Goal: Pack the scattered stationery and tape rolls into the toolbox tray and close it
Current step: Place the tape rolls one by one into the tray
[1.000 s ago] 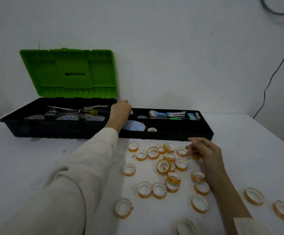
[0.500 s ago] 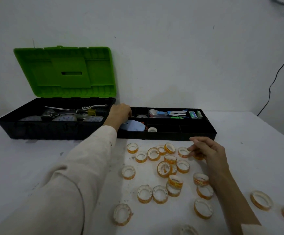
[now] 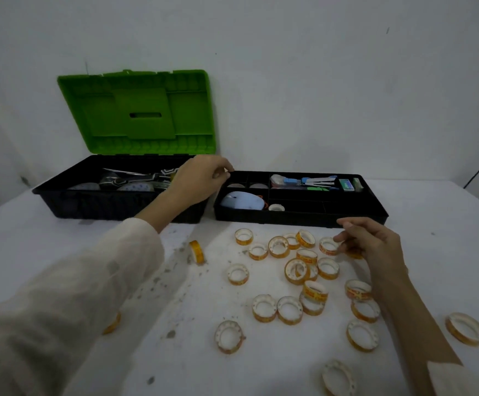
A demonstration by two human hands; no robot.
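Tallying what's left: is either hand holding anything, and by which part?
Right hand pinches a tape roll by its rim. Left hand curls at the tray corner; hold cannot be told.

White, speckled worktop (image 3: 47, 238) carries a black toolbox (image 3: 104, 207) at back left, a divided tray (image 3: 298, 218) just beside it, and many tape rolls (image 3: 315, 292) scattered in front, one roll (image 3: 197, 252) standing on edge apart

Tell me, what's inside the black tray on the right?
In the black tray: a pale blue rounded thing, a tape roll, a blue stapler and a green box. The left hand covers its back-left corner, and the front wall hides some compartment floors.
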